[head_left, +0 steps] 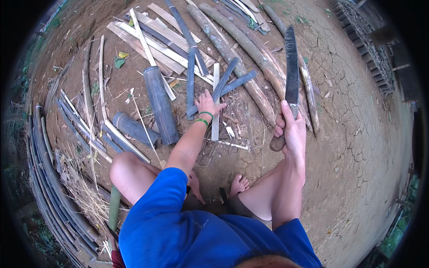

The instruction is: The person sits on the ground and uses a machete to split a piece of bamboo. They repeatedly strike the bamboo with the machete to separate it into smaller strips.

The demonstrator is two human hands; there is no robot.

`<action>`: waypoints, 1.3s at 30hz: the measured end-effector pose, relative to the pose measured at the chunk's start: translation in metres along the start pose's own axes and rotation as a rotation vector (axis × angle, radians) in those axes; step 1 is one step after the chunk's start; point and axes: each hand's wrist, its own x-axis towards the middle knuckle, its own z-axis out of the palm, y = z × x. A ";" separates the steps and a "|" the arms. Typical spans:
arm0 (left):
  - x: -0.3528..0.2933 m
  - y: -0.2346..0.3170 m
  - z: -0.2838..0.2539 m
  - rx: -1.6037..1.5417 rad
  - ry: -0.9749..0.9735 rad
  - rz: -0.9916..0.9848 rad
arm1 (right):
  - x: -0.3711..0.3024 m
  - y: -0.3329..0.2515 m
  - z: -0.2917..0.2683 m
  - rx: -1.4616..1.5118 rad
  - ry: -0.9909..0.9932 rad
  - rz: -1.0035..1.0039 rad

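In my right hand [292, 131] is a machete [292, 67], gripped by its wooden handle with the dark blade pointing up and away from me. My left hand [208, 105] reaches out over split bamboo on the ground, its fingers apart and thumb stretched to the side. Under and beside it lie a pale bamboo slat [216, 129] and dark-skinned bamboo strips [225, 78] that cross one another. Whether the palm presses on them is hidden. To the left of this hand lies a thick dark bamboo section [161, 105], with a shorter bamboo section [134, 127] next to it.
Long wooden poles [241, 40] lie beyond my hands, beside a pile of split slats [156, 44]. Bundled dark bamboo poles [49, 178] curve along the left. A green bamboo pole [114, 207] is by my left knee. A dark red sleeve [118, 259] shows at lower left.
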 end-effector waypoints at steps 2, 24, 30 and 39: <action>-0.012 0.002 0.022 0.024 0.046 0.034 | -0.020 -0.007 -0.005 0.033 0.024 0.045; 0.107 -0.047 -0.006 -0.083 0.403 -0.286 | -0.016 0.000 0.011 0.157 -0.100 0.074; 0.097 -0.058 -0.019 -0.307 0.429 -0.297 | -0.011 0.007 0.019 0.173 -0.131 0.070; 0.068 -0.096 -0.239 -0.290 0.367 0.061 | 0.005 0.017 0.032 0.176 -0.246 0.141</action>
